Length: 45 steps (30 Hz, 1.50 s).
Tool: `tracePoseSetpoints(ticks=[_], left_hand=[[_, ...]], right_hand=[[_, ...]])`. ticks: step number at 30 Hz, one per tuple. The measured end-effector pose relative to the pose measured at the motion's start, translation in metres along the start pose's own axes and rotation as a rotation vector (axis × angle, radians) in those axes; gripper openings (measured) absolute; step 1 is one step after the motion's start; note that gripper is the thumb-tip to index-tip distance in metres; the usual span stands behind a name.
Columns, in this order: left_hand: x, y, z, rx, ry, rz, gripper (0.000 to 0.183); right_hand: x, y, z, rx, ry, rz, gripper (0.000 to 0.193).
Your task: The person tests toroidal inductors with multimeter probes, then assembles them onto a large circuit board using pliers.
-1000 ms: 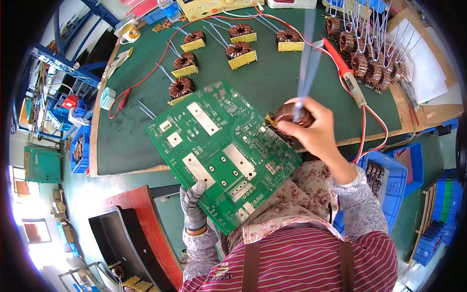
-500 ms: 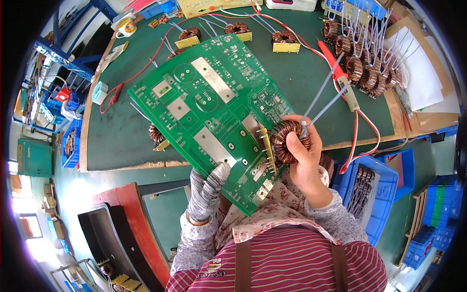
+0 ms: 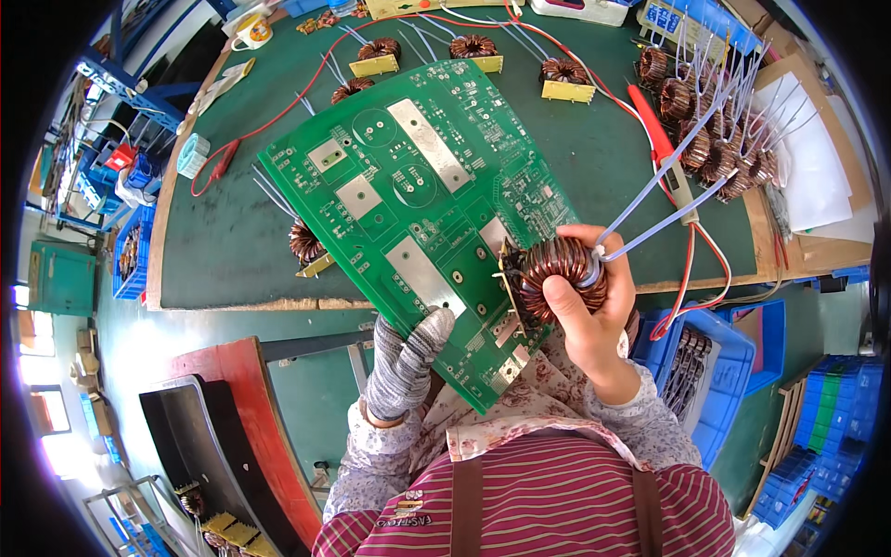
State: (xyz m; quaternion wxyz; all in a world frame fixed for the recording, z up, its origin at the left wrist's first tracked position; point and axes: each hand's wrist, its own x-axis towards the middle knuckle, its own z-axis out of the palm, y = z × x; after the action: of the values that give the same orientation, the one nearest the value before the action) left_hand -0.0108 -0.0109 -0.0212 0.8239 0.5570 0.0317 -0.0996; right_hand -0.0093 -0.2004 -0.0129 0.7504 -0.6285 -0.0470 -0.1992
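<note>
My left hand [image 3: 406, 364], in a grey knitted glove, grips the lower left edge of a large green circuit board [image 3: 418, 227], thumb on its face. The board is tilted, its far end over the bench. My bare right hand [image 3: 594, 325] is closed around a copper-wound toroidal coil [image 3: 560, 274], thumb across the windings. Two pale blue-grey leads [image 3: 664, 167] rise from the coil to the upper right. The small base plate [image 3: 516, 290] of the coil is edge-on against the board's right part; whether its pins sit in holes cannot be made out.
Several coils on yellow plates [image 3: 567, 90] stand along the back of the green bench [image 3: 223, 251]. A cluster of coils [image 3: 705, 139] with upright leads is at right, beside a red-handled tool [image 3: 654, 125] with cables. Blue bins [image 3: 710, 371] sit below the bench at right; a black trough [image 3: 218, 455] lies lower left.
The coil has turned in my right hand, so its base plate now faces the board more edge-on and its leads swing further right. The board has shifted slightly right in view.
</note>
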Motion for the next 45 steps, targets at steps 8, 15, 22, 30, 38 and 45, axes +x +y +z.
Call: tracePoseSetpoints(ticks=[8,15,22,30,38,45], left_hand=[[-0.004,0.008,0.008,0.134,-0.100,0.083,0.026],[-0.007,0.010,0.019,0.093,-0.112,0.112,0.026],[-0.005,0.008,0.012,0.098,-0.129,0.081,0.030],[0.001,-0.002,0.006,-0.074,-0.134,0.073,0.045],[0.002,-0.011,-0.009,0.047,0.045,0.165,0.042],[0.014,-0.020,-0.014,-0.013,-0.023,0.053,0.044]], right_hand=[[-0.003,-0.005,0.013,-0.418,0.086,-0.247,0.042],[-0.005,-0.014,0.015,-0.511,0.039,-0.269,0.044],[-0.004,-0.010,0.021,-0.682,-0.017,-0.499,0.048],[0.024,-0.001,-0.014,-0.172,-0.577,-0.177,0.080],[0.017,0.012,-0.003,0.258,-0.538,0.145,0.079],[0.033,-0.012,-0.086,0.236,0.114,-0.237,0.094]])
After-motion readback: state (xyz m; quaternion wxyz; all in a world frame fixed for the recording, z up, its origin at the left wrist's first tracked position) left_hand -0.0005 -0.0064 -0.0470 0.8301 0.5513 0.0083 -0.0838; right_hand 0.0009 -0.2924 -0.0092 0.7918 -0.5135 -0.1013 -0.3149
